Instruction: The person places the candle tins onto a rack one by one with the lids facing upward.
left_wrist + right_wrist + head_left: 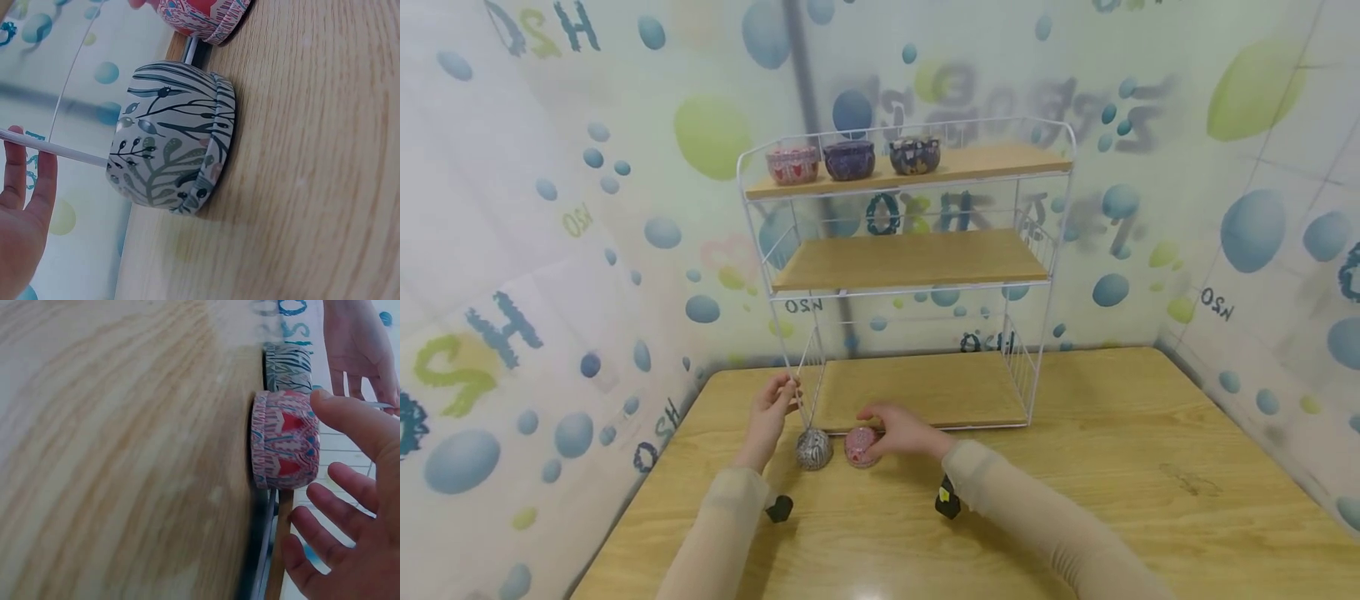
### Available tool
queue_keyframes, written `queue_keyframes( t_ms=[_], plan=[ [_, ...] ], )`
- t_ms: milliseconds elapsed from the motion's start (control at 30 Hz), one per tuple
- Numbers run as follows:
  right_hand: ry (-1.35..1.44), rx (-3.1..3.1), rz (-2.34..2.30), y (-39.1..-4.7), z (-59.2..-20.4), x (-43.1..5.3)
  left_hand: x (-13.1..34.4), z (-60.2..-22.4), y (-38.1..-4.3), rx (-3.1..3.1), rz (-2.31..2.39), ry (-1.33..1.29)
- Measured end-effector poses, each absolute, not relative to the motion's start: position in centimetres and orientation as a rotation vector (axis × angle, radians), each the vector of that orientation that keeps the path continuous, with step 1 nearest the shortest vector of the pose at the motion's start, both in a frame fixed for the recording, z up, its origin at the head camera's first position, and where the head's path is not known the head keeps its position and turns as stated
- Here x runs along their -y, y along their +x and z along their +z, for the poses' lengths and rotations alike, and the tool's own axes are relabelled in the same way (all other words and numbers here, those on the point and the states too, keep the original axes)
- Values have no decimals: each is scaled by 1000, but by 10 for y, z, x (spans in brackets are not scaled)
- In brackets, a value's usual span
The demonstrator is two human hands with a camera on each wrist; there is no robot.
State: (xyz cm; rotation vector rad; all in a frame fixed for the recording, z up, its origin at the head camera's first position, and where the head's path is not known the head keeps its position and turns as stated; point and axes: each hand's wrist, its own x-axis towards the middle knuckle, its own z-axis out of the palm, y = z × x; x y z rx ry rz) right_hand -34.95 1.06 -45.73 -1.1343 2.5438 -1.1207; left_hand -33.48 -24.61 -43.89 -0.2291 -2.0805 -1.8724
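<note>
A pink and red patterned bowl (pixel 858 450) sits upside down on the table, close to the rack's lower front edge. Over it is my right hand (pixel 910 432), fingers spread; in the right wrist view its thumb (pixel 350 415) is at the bowl's base, and I cannot tell whether it touches. Just left of that bowl is a grey-and-white leaf-patterned bowl (pixel 172 140), also upside down. My left hand (pixel 770 419) is beside the white wire rack's (pixel 781 329) left front post, extended fingers (pixel 44 187) against the post without gripping it.
Three patterned bowls, one pink with hearts (pixel 793 166), one dark blue (pixel 849 161) and one dark with flowers (pixel 915 156), stand upright on the top shelf (pixel 992 160). Below are a middle shelf (pixel 910 260) and a bottom shelf (pixel 917 387). The wooden table (pixel 1120 467) extends rightward.
</note>
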Motion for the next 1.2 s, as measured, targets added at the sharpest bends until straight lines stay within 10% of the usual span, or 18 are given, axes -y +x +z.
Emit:
queue_keyframes(
  t_ms=[1200],
  plan=[
    [-1095,-2583,-1120,-344,-466,-3,245,-438,-336,2062,-1874,-216]
  ],
)
